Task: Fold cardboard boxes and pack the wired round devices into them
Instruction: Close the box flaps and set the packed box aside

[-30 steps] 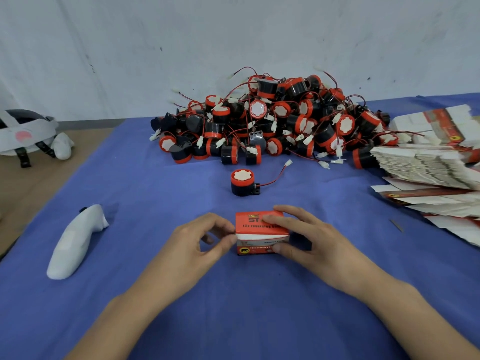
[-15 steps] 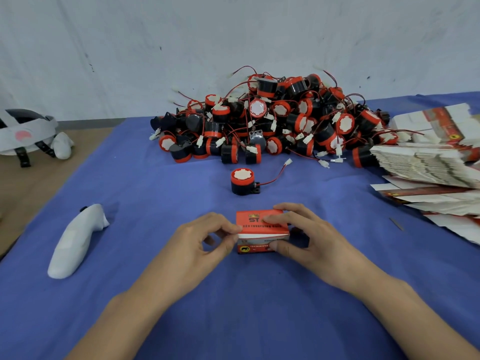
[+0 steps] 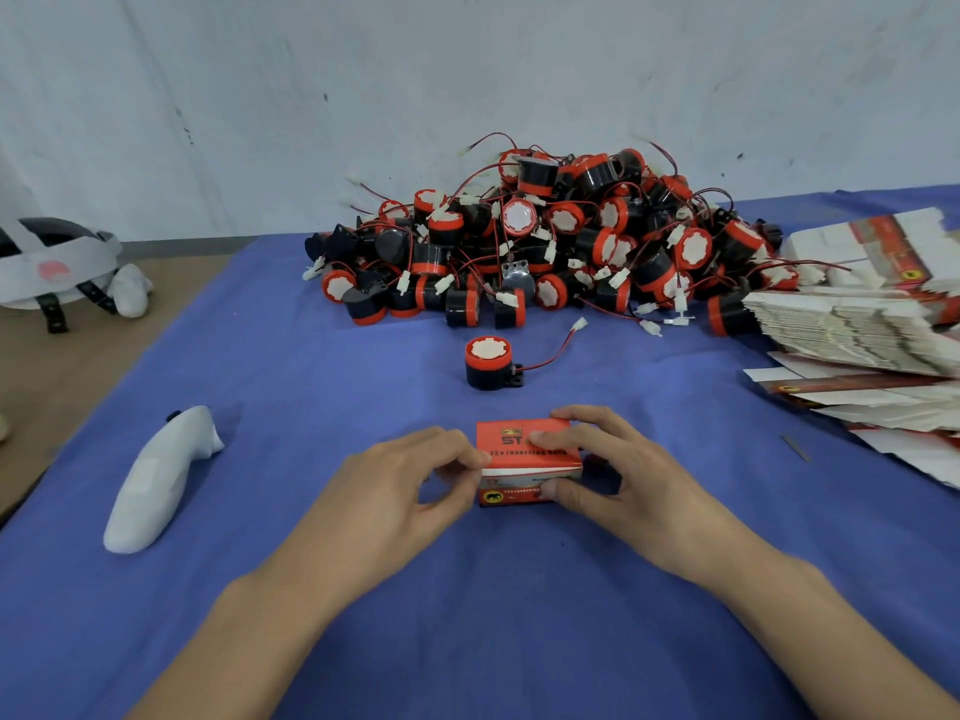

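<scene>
A small red box (image 3: 527, 448) sits on the blue table (image 3: 311, 589), right in front of the person and near the middle. The left hand (image 3: 410, 485) has its fingers curled and pinches the left end of the box between thumb and fingertips. The right hand (image 3: 628, 475) holds the box from the other side. Its fingers lie bent over the red top and its thumb presses on the front. The top flap of the box is down, and a thin white edge shows under it. Just behind the box stands one round device (image 3: 488, 363). It is black with a red top and a white face, and it does not touch the box. Its red wire (image 3: 550, 359) runs off to the right and ends in a small white plug. Farther back is a big pile of round devices (image 3: 545, 241), all tangled with wires. On the right lies a stack of flat boxes (image 3: 852, 324), not folded yet, with more flat ones spread under it. On the left side of the table lies a white controller (image 3: 161, 480). Past the table's left edge rests a white headset (image 3: 57, 262).
</scene>
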Demonstrator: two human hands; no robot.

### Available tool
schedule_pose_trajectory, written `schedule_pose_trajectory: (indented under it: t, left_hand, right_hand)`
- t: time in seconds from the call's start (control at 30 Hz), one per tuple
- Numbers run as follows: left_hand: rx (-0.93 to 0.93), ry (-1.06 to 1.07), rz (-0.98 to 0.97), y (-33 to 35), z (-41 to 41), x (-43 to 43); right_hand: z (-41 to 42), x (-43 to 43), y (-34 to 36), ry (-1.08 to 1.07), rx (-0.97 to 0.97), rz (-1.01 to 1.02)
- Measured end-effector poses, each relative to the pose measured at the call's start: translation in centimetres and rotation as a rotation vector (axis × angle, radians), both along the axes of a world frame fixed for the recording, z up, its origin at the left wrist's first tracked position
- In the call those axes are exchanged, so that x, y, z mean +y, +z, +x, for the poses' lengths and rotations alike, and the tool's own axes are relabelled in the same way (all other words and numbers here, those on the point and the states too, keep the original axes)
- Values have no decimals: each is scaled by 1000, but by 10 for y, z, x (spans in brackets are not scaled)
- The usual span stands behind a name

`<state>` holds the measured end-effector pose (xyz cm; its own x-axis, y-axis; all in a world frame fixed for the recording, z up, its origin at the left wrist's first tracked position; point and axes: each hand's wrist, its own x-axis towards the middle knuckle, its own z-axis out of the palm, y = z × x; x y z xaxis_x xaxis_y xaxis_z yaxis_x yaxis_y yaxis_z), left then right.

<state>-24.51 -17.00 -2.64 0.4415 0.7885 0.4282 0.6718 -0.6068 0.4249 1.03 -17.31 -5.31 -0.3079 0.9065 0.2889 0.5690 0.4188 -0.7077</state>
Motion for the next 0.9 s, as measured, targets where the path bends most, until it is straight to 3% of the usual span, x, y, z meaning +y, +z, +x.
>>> schedule_pose_trajectory:
  t: [0.37,0.7,0.9]
  left_hand:
    - [119,-17,81,4,2,-1]
    - [69,-6,61,-1,6,-4]
    - [133,6,120,1,5,-5]
  right_hand:
    - [-1,0,-1,2,1,-8]
    - [0,0,-2,1,-13,8]
    - [1,0,-3,-4,-58,30]
